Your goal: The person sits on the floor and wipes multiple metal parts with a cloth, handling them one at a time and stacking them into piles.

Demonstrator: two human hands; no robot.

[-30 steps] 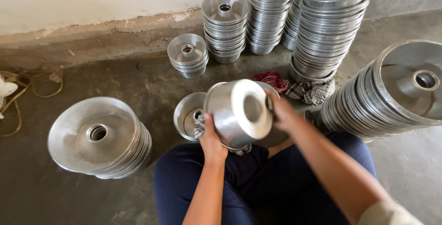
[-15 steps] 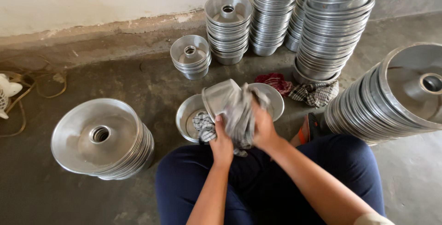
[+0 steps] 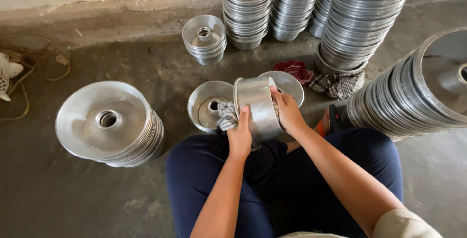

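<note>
I hold a shiny aluminium ring-cake pan (image 3: 257, 107) on its side above my lap, its open mouth turned left. My left hand (image 3: 240, 138) grips its near wall, with a checked cloth (image 3: 226, 116) bunched under the fingers. My right hand (image 3: 288, 111) clasps the pan's right side. Just behind the held pan lie two more pans on the floor, one to the left (image 3: 206, 106) with its centre tube showing and one to the right (image 3: 291, 83), partly hidden.
A leaning stack of large tube pans (image 3: 109, 126) sits at my left, another (image 3: 418, 92) at my right. Tall stacks (image 3: 362, 19) and shorter ones (image 3: 204, 38) stand along the wall. Red and checked rags (image 3: 321, 77) lie on the concrete floor.
The pan has been turned in my hands: its closed base faced me, then it blurred while the cloth moved over it, and now it lies sideways with the mouth to the left.
</note>
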